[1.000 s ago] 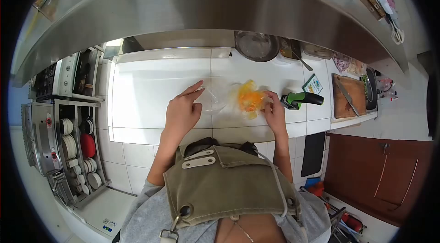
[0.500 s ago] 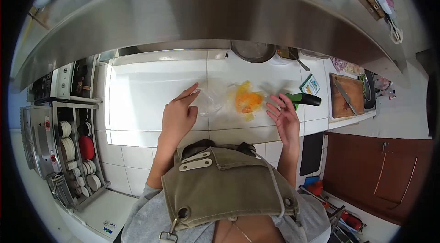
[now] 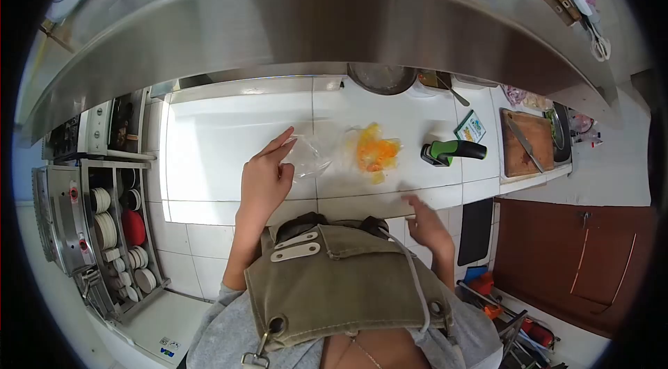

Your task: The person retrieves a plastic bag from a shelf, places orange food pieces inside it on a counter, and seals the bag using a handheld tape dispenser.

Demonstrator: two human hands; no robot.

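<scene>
My left hand (image 3: 268, 174) is over the white tiled counter (image 3: 229, 139), its fingers pinched at the edge of a clear plastic bag (image 3: 308, 158). To the right of the bag, yellow-orange food pieces (image 3: 378, 153) lie in a heap, with clear plastic beside them. My right hand (image 3: 426, 223) is low at the counter's front edge, slightly blurred, with fingers apart and nothing in it. A green and black handled tool (image 3: 454, 152) rests on the counter beyond it.
A metal hood (image 3: 313, 14) spans the top. At the back are a round pan (image 3: 383, 78) and a spoon (image 3: 456, 93). A green-white packet (image 3: 471, 127) is right, near a cutting board (image 3: 518, 157) with a knife (image 3: 523, 143). Dish racks (image 3: 118, 230) stand left.
My right hand has moved down and toward my body, away from the green and black tool. My left hand has shifted slightly left with the bag's edge.
</scene>
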